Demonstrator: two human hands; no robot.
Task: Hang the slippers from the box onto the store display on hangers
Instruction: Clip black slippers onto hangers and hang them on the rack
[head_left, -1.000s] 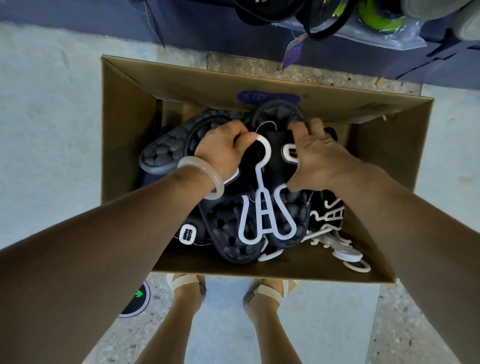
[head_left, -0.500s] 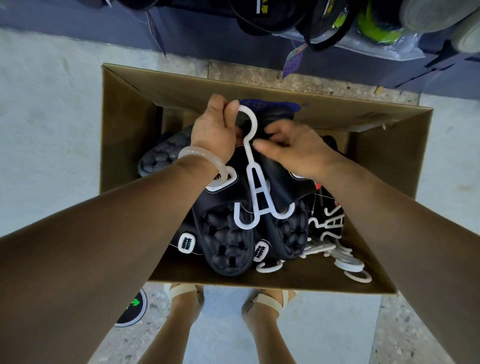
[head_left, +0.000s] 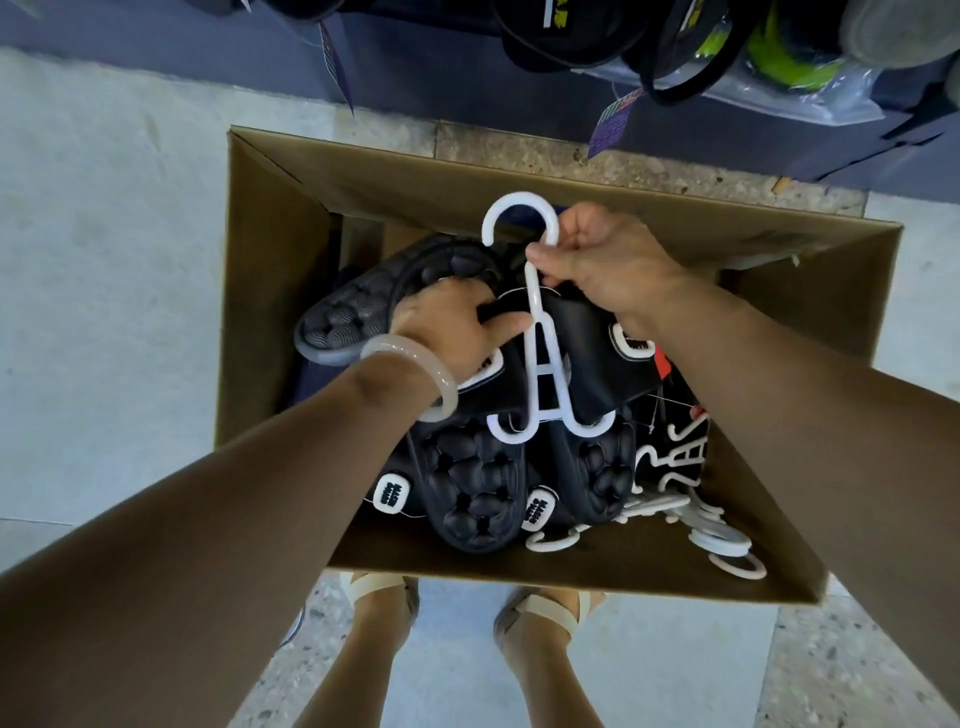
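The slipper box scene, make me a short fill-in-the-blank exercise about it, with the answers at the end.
1. The right hand pinches the white hanger just below its ____.
2. The pair of slippers on the hanger is ____ in colour.
3. The left hand wears a pale ____ at the wrist.
4. The spare hangers lie inside the cardboard ____.

Answers: hook; black; bangle; box

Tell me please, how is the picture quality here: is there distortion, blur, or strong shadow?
Head view: wide-angle lens bends the cardboard box edges and stretches the forearms near the corners; light is soft and even, with no hard shadows; the white hanger and both hands stay sharp, while the display items along the top edge look slightly soft.
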